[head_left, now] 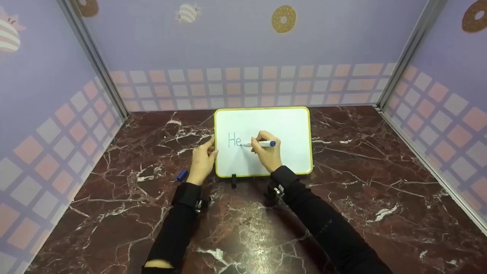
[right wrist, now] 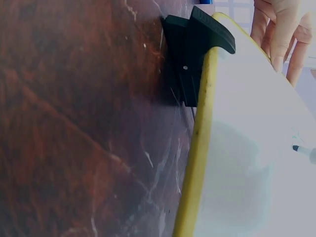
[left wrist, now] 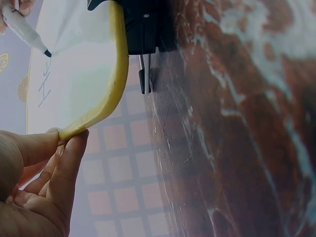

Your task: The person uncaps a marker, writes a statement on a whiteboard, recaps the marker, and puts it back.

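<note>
Whiteboard [head_left: 293,127] stands on marbled table [head_left: 342,213], black holder [left wrist: 143,29] at bottom edge, apparently propping face toward writer. Left hand [head_left: 202,161] pinches yellow rim [head_left: 215,164] at board's left side between thumb and fingers, likely steadying it against marker pressure. Right hand [head_left: 268,152] grips marker [head_left: 271,143] in writing hold, fingers curled round barrel, dark tip at end of handwritten "He" [head_left: 232,139]. Blue cap [head_left: 182,175] lies near left wrist, seemingly set aside to bare tip.
</note>
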Demonstrator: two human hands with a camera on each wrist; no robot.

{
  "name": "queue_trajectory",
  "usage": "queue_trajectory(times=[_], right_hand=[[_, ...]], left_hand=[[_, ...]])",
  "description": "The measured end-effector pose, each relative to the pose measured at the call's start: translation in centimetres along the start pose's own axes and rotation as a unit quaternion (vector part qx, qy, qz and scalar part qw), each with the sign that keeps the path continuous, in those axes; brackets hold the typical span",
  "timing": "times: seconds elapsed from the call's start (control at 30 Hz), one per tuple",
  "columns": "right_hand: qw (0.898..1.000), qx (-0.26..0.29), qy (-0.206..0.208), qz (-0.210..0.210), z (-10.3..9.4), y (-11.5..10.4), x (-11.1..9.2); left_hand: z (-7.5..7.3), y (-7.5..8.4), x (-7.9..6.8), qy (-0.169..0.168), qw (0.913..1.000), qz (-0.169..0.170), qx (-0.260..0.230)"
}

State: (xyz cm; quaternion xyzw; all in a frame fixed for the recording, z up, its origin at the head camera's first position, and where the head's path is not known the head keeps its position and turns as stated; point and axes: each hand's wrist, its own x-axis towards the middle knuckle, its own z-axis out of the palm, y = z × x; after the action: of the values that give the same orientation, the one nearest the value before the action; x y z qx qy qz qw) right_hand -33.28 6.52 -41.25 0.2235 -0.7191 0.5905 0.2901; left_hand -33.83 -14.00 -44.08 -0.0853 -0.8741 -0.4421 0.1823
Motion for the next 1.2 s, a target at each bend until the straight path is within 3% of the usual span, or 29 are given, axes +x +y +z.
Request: queue_trajectory(times=[0.33, 1.2], right_hand=[[0.999, 0.027, 0.036, 0.004, -0.7, -0.1, 0.7], [0.999, 0.022, 0.036, 0.029, -0.5, 0.5, 1.6]], left_hand=[[-0.2, -0.2, -0.1, -0.011, 0.9999, -0.013, -0.001], [-0.1, 0.0, -0.1, -0.008, 0.9999, -0.008, -0.004]])
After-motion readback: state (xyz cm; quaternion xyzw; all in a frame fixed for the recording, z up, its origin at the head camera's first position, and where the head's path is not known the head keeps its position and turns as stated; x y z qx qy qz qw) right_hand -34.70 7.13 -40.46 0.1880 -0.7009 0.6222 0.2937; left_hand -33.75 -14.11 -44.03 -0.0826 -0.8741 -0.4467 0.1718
